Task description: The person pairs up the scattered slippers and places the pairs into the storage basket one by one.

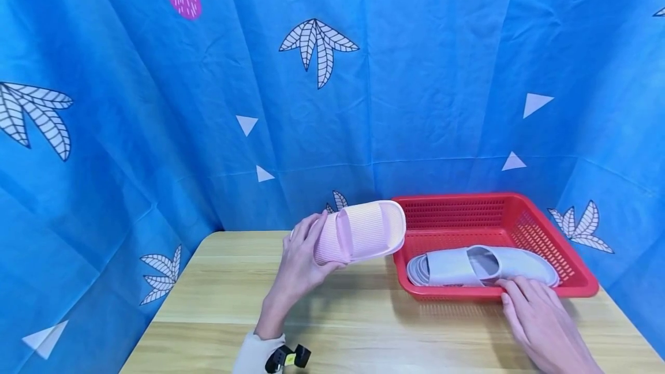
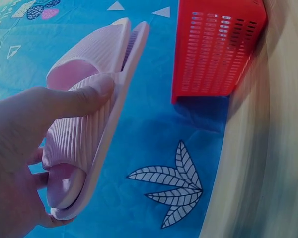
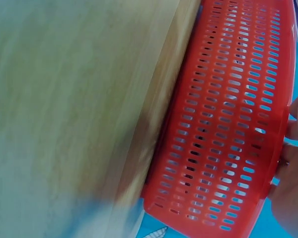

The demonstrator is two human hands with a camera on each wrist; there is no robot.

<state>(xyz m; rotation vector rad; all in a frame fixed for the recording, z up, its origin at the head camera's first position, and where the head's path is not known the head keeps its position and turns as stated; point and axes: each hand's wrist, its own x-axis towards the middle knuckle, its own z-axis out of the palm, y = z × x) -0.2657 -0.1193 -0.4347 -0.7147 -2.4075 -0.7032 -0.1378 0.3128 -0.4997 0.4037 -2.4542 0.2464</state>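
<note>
My left hand [image 1: 303, 261] grips a pair of pink ribbed slippers [image 1: 363, 232], pressed together, and holds them up over the table just left of the red basket [image 1: 452, 204]. In the left wrist view the thumb lies across a ribbed strap of the pink slippers [image 2: 69, 141], with fingers behind them. Light grey slippers [image 1: 452, 267] lie lengthwise along the basket's near side. At the basket's near right rim is my right hand [image 1: 540, 316], its fingers hooked over the edge beside the grey slippers. Those fingertips are partly hidden behind the rim in the right wrist view.
The perforated basket stands at the right of a wooden table [image 1: 218, 305]. A blue patterned curtain [image 1: 415, 74] hangs behind the table and along its sides. A black device [image 1: 286, 358] is strapped at the left wrist.
</note>
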